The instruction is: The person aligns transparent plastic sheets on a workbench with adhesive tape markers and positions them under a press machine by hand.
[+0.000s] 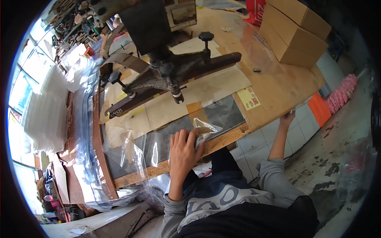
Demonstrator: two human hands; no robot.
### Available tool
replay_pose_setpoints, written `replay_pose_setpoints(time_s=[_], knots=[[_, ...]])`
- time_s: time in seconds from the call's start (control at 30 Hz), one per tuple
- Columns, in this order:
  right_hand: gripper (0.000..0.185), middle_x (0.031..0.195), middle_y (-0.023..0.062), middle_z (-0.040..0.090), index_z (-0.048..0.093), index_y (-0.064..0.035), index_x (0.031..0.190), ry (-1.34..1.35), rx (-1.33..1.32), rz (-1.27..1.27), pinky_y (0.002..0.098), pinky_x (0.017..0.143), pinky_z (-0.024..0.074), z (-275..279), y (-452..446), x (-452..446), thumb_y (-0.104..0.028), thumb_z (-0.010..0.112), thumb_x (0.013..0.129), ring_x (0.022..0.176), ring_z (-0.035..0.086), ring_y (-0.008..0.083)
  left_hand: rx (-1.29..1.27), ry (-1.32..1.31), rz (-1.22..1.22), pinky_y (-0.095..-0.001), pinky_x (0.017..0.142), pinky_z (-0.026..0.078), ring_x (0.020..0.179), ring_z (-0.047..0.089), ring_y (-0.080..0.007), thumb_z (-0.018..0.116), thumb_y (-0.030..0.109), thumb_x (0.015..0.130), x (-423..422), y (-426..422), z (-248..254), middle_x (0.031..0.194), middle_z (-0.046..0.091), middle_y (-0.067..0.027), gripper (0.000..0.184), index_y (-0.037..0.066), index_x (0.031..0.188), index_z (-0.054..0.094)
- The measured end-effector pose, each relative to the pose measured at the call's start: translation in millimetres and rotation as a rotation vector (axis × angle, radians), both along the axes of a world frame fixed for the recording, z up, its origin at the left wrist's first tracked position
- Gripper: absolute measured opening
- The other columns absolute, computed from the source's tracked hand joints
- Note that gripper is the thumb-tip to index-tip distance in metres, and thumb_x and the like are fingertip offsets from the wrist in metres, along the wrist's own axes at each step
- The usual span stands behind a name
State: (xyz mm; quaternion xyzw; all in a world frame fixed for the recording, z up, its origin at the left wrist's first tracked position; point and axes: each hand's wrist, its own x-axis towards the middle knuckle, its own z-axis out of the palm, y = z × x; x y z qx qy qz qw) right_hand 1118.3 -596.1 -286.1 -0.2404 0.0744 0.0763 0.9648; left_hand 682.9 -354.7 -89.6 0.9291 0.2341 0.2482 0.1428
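Note:
Near the front edge of the wooden table, my left hand (183,151) has its fingers bent over clear plastic film (156,152). Some of the film stands up in a shiny crease beside the thumb. Under it lies a dark grey flat panel (226,113), bordered in front by a wooden strip (228,138). My right hand (287,118) is farther right, low by the table's edge, with its fingers curled; a small pale spot shows at them, too small to name. Above the panel stands a dark metal machine head (164,71) with black knobs and a long bar.
Cardboard boxes (293,33) and a red bag (255,11) are at the back right. A small dark cylinder (257,70) and a yellow printed card (248,98) lie on the tabletop. Stacked white sheets (45,113) and bundled clear plastic (85,131) stand at left. A pink fluffy duster (342,93) is at right.

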Motion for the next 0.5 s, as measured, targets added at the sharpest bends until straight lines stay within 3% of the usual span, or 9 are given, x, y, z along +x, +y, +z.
replay_pose_setpoints(time_s=[0.03,0.1,0.17,0.27,0.37,0.4,0.5], knots=[[0.059,0.131,0.0194,0.043,0.023,0.0010,0.143,-0.054,-0.086,-0.093,0.0409,0.101,0.0405,3,-8,11,-0.026,0.049,0.098,0.125,0.042,0.0292,-0.012,-0.008,-0.003,-0.0396,0.079,0.041,0.088,0.052,-0.0274,0.071,0.019,0.076,0,0,-1,0.090,0.051,-0.0090,0.037,0.008,0.110,0.059],[0.053,0.125,0.0177,0.047,0.026,-0.0001,0.141,0.031,0.435,-0.163,0.0341,0.090,0.0460,-64,-64,84,-0.003,0.048,0.094,0.112,0.050,0.0259,-0.006,-0.008,-0.001,-0.0399,0.081,0.041,0.089,0.052,-0.0276,0.071,0.019,0.075,1,0,-3,0.091,0.051,-0.0094,0.038,0.008,0.109,0.059],[0.060,0.121,0.0159,0.050,0.027,-0.0033,0.142,-0.141,0.070,-0.565,0.0324,0.083,0.0467,-68,-98,104,0.006,0.051,0.088,0.103,0.053,0.0249,-0.003,-0.001,-0.004,-0.0401,0.081,0.041,0.089,0.052,-0.0277,0.071,0.019,0.075,0,1,-3,0.091,0.051,-0.0096,0.038,0.008,0.109,0.059],[0.047,0.114,0.0149,0.056,0.041,-0.0016,0.130,-0.462,-0.051,-0.606,0.0344,0.076,0.0492,31,-129,65,0.010,0.050,0.086,0.086,0.054,0.0224,0.021,-0.033,-0.008,-0.0384,0.076,0.041,0.084,0.053,-0.0259,0.070,0.015,0.075,0,2,-2,0.087,0.052,-0.0068,0.037,0.010,0.110,0.060],[0.063,0.137,0.0155,0.045,0.031,-0.0089,0.144,-0.624,-0.222,-0.607,0.0318,0.085,0.0459,200,-67,-37,0.009,0.050,0.087,0.094,0.051,0.0228,0.035,-0.021,-0.004,-0.0386,0.078,0.041,0.086,0.053,-0.0258,0.070,0.015,0.075,0,1,-1,0.088,0.052,-0.0066,0.036,0.010,0.110,0.060],[0.065,0.142,0.0157,0.040,0.028,-0.0093,0.146,-0.843,-0.174,-0.364,0.0310,0.089,0.0442,202,-81,-16,0.008,0.051,0.087,0.098,0.052,0.0223,0.045,-0.027,-0.012,-0.0385,0.078,0.041,0.086,0.053,-0.0256,0.070,0.014,0.075,0,1,-1,0.088,0.052,-0.0065,0.038,0.011,0.111,0.060],[0.060,0.148,0.0099,0.035,0.033,-0.0045,0.144,-1.023,-0.466,0.011,0.0303,0.093,0.0406,258,-31,-33,0.004,0.053,0.088,0.112,0.052,0.0166,0.074,-0.027,-0.046,-0.0382,0.080,0.041,0.087,0.054,-0.0249,0.070,0.011,0.073,0,-1,0,0.089,0.052,-0.0060,0.044,0.014,0.116,0.060]])
